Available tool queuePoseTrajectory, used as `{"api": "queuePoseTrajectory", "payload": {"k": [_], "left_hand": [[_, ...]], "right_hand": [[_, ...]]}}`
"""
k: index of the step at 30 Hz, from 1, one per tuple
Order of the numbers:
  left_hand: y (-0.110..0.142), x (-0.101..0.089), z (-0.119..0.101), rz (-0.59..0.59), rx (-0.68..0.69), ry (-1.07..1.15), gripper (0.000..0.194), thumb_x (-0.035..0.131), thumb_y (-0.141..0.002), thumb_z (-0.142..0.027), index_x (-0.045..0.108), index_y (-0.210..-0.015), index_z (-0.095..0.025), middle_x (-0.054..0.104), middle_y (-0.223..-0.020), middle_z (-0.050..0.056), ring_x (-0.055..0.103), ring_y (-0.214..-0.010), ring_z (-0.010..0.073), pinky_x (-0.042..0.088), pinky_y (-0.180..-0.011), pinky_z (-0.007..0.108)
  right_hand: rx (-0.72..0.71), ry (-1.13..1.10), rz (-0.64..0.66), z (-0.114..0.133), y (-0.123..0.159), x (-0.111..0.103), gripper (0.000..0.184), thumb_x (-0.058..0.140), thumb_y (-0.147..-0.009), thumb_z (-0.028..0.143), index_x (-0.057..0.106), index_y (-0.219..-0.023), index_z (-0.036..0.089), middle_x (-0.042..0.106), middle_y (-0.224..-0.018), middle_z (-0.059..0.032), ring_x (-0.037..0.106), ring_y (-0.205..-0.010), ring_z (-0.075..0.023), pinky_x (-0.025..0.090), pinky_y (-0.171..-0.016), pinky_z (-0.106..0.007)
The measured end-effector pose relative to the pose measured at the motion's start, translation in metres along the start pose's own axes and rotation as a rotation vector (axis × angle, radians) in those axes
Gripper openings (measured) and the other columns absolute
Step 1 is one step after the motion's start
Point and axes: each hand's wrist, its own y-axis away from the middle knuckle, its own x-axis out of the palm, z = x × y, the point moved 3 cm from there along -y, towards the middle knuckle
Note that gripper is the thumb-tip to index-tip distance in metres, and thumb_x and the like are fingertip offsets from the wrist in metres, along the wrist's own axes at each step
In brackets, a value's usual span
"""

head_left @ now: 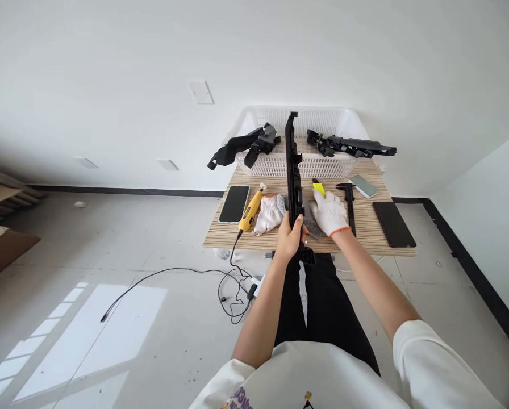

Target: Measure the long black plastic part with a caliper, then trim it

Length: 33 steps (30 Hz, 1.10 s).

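My bare left hand (289, 236) is wrapped round the lower part of a long black plastic part (293, 165) that stands upright over the small wooden table (365, 236). Its top reaches the white basket (275, 165). My right hand (330, 213), in a white glove, is closed on a yellow-handled tool (319, 187) held beside the black part, just to its right. A grey piece of cloth or sandpaper (312, 226) lies under the gloved hand.
On the table lie a phone (234, 203), a yellow corded tool (250, 210), a spare white glove (269, 214), a black caliper (349, 204), a grey block (363, 186) and a dark tablet (393, 224). Black parts (350, 145) rest across the basket. A cable (233, 295) trails on the floor.
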Motion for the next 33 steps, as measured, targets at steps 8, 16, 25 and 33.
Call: {"api": "queuePoseTrajectory", "payload": {"k": [8,16,25,33], "left_hand": [[0.002,-0.008,0.0,0.095,-0.062,0.135,0.031,0.051,-0.076,-0.028,0.038,-0.104,-0.027,0.067,-0.073,-0.008,0.051,-0.048,0.0105,0.044,-0.052,0.026],[-0.002,-0.008,0.001,0.07,-0.076,0.153,0.015,0.052,-0.088,-0.032,0.043,-0.099,-0.025,0.069,-0.077,-0.003,0.058,-0.054,0.0126,0.042,-0.054,0.026],[-0.003,-0.008,0.003,0.009,-0.075,0.048,0.034,0.062,-0.101,-0.055,0.056,-0.094,-0.022,0.075,-0.087,0.005,0.061,-0.065,0.0151,0.049,-0.063,0.03],[-0.007,-0.01,0.005,0.025,-0.099,0.111,0.032,0.07,-0.095,-0.05,0.062,-0.093,-0.02,0.077,-0.088,0.005,0.059,-0.069,0.0136,0.047,-0.065,0.027]], "right_hand": [[0.183,-0.486,-0.139,-0.046,0.029,0.011,0.054,0.041,-0.103,0.052,0.057,-0.145,0.023,0.074,-0.106,-0.0114,0.07,-0.083,-0.0238,0.058,-0.076,-0.038],[0.185,-0.949,0.046,-0.056,0.069,0.005,0.049,0.056,-0.09,0.068,0.065,-0.108,0.022,0.051,-0.057,0.0043,0.042,-0.044,-0.0109,0.032,-0.042,-0.024],[0.215,-1.191,0.012,-0.06,0.059,0.005,0.042,0.077,-0.084,0.061,0.059,-0.097,0.025,0.065,-0.072,0.0018,0.052,-0.054,-0.0084,0.038,-0.045,-0.019],[0.217,-1.189,0.049,-0.061,0.062,0.002,0.044,0.076,-0.084,0.061,0.061,-0.101,0.023,0.069,-0.079,-0.001,0.053,-0.058,-0.0093,0.04,-0.047,-0.02]]}}
